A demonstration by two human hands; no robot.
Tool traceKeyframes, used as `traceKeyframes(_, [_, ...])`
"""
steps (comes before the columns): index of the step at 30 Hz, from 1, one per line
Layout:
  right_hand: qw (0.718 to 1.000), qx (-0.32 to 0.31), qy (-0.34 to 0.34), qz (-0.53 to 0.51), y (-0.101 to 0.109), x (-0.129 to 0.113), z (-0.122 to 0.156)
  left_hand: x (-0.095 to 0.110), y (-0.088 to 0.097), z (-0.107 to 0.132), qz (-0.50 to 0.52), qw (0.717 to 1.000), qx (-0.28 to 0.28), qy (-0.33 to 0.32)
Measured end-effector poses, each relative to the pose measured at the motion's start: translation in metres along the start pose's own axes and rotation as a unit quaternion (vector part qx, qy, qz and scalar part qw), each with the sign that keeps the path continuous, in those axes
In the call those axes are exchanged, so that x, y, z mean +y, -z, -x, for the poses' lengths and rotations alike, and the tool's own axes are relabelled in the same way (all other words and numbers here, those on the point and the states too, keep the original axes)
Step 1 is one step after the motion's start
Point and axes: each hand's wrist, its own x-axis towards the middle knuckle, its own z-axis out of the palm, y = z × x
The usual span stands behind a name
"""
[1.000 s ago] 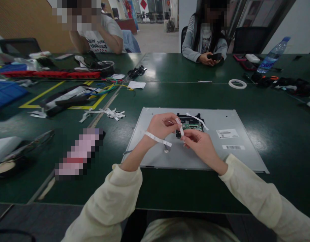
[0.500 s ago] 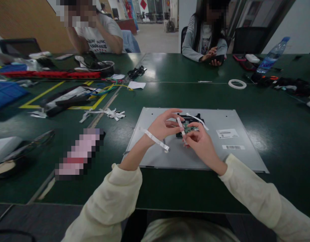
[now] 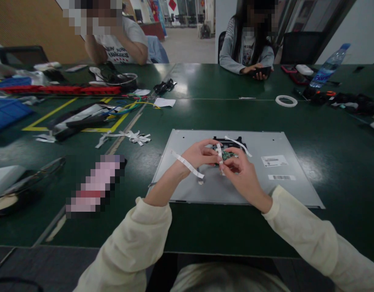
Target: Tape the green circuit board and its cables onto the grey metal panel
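A grey metal panel (image 3: 275, 190) lies flat on the green table (image 3: 205, 113) in front of me, with a small green circuit board (image 3: 227, 154) in a dark opening near its middle. My left hand (image 3: 199, 156) and my right hand (image 3: 240, 172) meet over the board, and both pinch a short white tape strip (image 3: 219, 152). Another white strip (image 3: 187, 164) is stuck across my left wrist. A third strip (image 3: 238, 144) lies over the board's far side.
A pile of white strips (image 3: 130, 137) lies to the left, near yellow floor-tape lines and cables. A tape roll (image 3: 286, 101) and a water bottle (image 3: 328, 69) sit at the far right. Two people sit across the table; one holds a phone.
My hands have moved closer together over the circuit board, and the left fingers, spread half a second ago, have closed on the strip. The person opposite lowered a hand back to the phone.
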Motion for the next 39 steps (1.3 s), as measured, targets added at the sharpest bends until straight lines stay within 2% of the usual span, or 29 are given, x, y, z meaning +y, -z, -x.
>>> traceKeyframes(4, [1.000,-0.017,-0.006,0.010,0.000,0.000,0.000,-0.004,0.000,-0.003,-0.016,0.998,0.025,-0.054])
traceKeyframes(9, [1.000,-0.027,-0.013,0.006,0.001,0.002,0.000,-0.005,0.003,-0.005,-0.101,0.980,0.086,-0.146])
traceKeyframes(16, [0.998,-0.048,0.016,0.032,0.002,0.002,0.000,-0.007,0.011,-0.007,-0.284,0.925,0.144,-0.207])
traceKeyframes(21, [0.997,-0.054,0.013,0.044,0.003,0.003,0.000,-0.005,0.017,-0.009,-0.320,0.895,0.187,-0.248])
traceKeyframes(28, [0.995,-0.076,0.014,0.059,0.005,0.001,0.001,-0.008,0.022,-0.011,-0.338,0.886,0.194,-0.250])
traceKeyframes(31, [0.992,-0.089,0.040,0.080,0.005,-0.003,0.002,-0.007,0.022,-0.009,-0.396,0.856,0.207,-0.258])
traceKeyframes(34, [0.984,-0.102,0.084,0.120,0.004,-0.004,0.003,-0.006,0.025,-0.009,-0.455,0.828,0.193,-0.265])
traceKeyframes(39, [0.964,-0.133,0.129,0.190,0.003,-0.001,0.006,-0.010,0.041,-0.012,-0.508,0.811,0.173,-0.233])
